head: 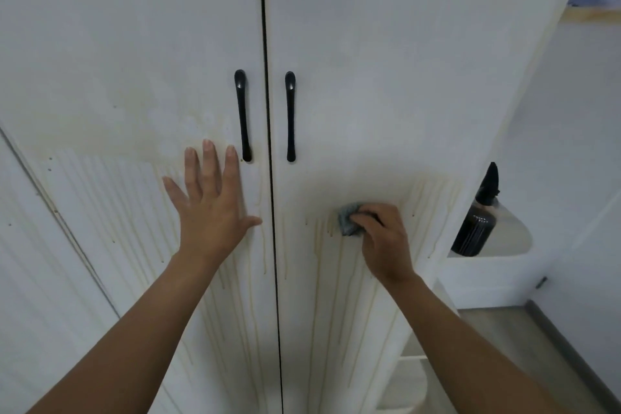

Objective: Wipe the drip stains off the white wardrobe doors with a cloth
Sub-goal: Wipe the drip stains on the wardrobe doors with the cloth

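While your left hand [210,208] lies flat on the left door [134,44], your right hand [383,242] presses a cloth [349,220] to the right door [386,44].
Left fingers are spread straight, just beside the left handle [242,114]; right fingers curl round the grey cloth, amid yellowish drip stains [322,279] below the right handle [290,116].

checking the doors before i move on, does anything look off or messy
Yes: yellowish drip stains streak the lower half of both wardrobe doors, below the black handles. The right hand holds a grey cloth against them. Nothing looks broken or askew.
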A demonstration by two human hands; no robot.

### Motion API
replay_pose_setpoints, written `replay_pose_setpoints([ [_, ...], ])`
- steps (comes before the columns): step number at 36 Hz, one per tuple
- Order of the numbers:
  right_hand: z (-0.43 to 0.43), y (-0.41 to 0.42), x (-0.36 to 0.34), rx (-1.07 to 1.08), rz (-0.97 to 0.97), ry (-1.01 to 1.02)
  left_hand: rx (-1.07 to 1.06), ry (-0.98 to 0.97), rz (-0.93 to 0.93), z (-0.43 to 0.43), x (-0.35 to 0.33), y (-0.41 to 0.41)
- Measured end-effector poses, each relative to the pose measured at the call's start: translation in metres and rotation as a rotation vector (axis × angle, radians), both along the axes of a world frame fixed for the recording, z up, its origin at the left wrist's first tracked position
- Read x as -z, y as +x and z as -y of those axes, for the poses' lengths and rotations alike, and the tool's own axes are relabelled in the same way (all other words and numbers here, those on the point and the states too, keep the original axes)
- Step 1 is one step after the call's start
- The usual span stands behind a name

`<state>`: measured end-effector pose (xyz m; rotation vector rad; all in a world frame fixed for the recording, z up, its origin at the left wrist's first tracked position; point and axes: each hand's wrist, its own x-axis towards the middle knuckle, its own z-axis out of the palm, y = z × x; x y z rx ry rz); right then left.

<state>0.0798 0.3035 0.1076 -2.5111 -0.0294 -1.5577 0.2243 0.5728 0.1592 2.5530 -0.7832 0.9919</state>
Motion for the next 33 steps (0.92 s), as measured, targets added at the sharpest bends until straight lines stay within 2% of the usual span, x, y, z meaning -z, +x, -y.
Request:
replay_pose_setpoints([
  [2, -0.007, -0.014, -0.026, -0.008, 0.077, 0.293, -0.003, 0.01, 0.02, -0.002, 0.005, -0.004],
  [5, 0.006, -0.033, -0.067, 0.091, 0.203, 0.73, -0.006, 0.032, 0.021, -0.002, 0.02, -0.009],
  [7, 0.026, -0.043, -0.09, 0.169, 0.262, 0.918, -0.009, 0.048, 0.006, 0.0, 0.03, -0.01],
  [8, 0.035, -0.047, -0.102, 0.212, 0.291, 0.94, -0.009, 0.051, -0.003, 0.001, 0.033, -0.009],
  [13, 0.056, -0.055, -0.137, 0.361, 0.476, 0.673, 0.001, 0.029, -0.057, 0.009, 0.038, -0.006],
  [17, 0.062, -0.032, -0.122, 0.333, 0.444, 0.474, 0.014, 0.02, -0.078, 0.009, 0.037, -0.005],
  [24, 0.054, -0.015, -0.047, 0.298, 0.354, 0.149, 0.019, 0.016, -0.095, 0.009, 0.037, -0.005],
  [27, 0.052, -0.019, -0.029, 0.261, 0.299, 0.155, 0.024, 0.022, -0.097, 0.009, 0.035, -0.006],
  [33, 0.052, -0.019, -0.068, 0.268, 0.338, 0.333, 0.02, 0.025, -0.137, 0.009, 0.034, -0.008],
])
